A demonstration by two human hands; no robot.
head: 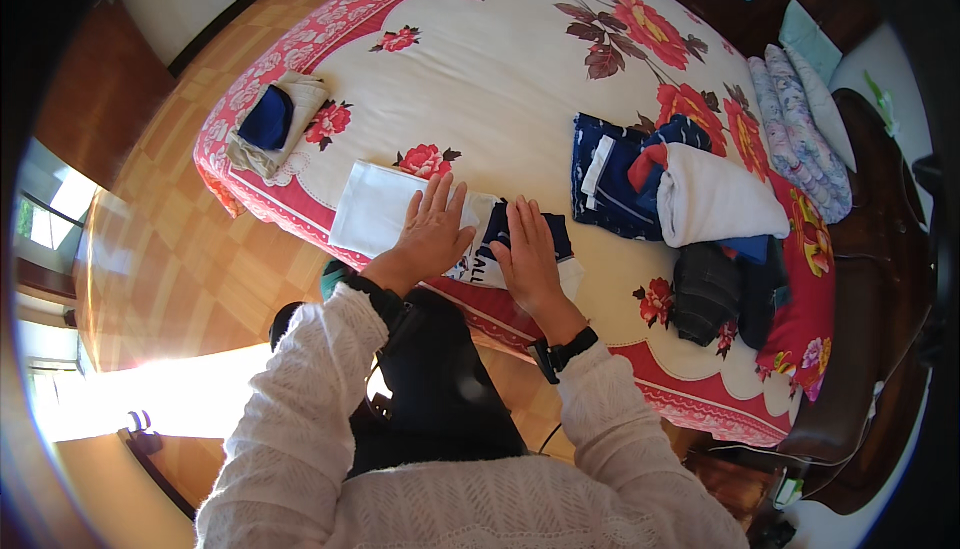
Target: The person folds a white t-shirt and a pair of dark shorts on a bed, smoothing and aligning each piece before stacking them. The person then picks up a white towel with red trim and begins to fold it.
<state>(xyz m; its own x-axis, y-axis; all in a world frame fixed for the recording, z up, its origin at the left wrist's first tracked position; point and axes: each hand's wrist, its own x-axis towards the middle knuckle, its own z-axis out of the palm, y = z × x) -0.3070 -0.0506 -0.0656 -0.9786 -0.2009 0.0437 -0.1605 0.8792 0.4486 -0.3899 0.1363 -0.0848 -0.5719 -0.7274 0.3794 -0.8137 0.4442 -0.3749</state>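
My left hand (435, 228) lies flat, fingers apart, on a white garment (480, 267) with dark printing, near the bed's front edge. My right hand (527, 249) rests flat with its fingers nearly together on the same garment and on a navy folded part (559, 230) on top of it. Neither hand grips anything. Just left of my left hand, and partly under its fingers, is a folded white cloth (371, 207). Whether the navy part belongs to the white garment cannot be told.
A flowered bedspread (465, 98) covers the bed. Navy clothes (611, 196), a white towel-like cloth (712, 192) and dark folded garments (705, 294) are piled at right. Beige clothing (300, 110) with a navy item (266, 117) lies at the left corner. Pillows (802, 113) stand by the headboard.
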